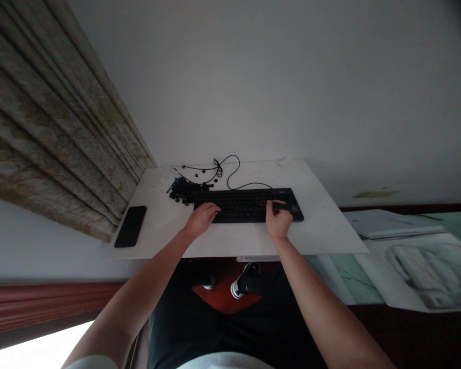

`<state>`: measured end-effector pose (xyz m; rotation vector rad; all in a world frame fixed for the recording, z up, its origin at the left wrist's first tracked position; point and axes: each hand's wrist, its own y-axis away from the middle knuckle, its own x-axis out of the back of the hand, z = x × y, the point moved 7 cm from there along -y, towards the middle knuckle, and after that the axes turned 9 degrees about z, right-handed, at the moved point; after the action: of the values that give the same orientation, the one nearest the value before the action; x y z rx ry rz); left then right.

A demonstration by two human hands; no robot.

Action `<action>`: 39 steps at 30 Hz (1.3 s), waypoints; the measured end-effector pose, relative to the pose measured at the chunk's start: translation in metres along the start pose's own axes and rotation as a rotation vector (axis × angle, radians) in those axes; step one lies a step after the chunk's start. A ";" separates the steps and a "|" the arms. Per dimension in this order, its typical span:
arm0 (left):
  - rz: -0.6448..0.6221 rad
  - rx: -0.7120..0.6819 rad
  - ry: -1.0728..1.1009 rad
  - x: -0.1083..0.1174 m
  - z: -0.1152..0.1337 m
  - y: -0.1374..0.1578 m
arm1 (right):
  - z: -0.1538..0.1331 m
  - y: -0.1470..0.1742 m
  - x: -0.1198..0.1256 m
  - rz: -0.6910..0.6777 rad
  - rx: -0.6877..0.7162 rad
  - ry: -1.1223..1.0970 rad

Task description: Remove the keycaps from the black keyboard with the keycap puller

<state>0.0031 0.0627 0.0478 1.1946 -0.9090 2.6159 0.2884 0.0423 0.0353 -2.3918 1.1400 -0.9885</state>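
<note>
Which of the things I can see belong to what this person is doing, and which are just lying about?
Seemingly part of the job:
Black keyboard, with the left hand and right hand at it
Its cable
Small black pieces heaped beside it

Probably lying about:
Dark phone on the white table
Pale stack off to the right

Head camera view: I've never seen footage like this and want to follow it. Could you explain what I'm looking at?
There's no machine: a head-worn camera looks down at the wearer's bare hands. On the white table lies a black keyboard with a cable behind it. The left hand touches its left side; the right hand is curled over its right side, its grip too dim to make out. Beyond the left hand sit what look like loose black keycaps; farther left, a smartphone.
</note>
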 end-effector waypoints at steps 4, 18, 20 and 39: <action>0.183 0.284 0.055 0.034 -0.040 -0.026 | 0.000 0.000 0.000 -0.007 -0.003 -0.007; 0.248 0.560 -0.076 0.077 -0.130 -0.063 | 0.003 -0.001 -0.001 -0.005 -0.017 -0.007; 0.314 0.524 -0.104 0.075 -0.123 -0.059 | 0.003 -0.001 -0.001 -0.004 -0.016 -0.007; 0.117 0.002 -0.137 -0.065 0.053 -0.011 | 0.003 0.000 0.002 0.024 -0.030 -0.027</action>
<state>0.0854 0.0505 0.0327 1.3757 -1.0299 2.6515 0.2918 0.0408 0.0345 -2.4011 1.1797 -0.9354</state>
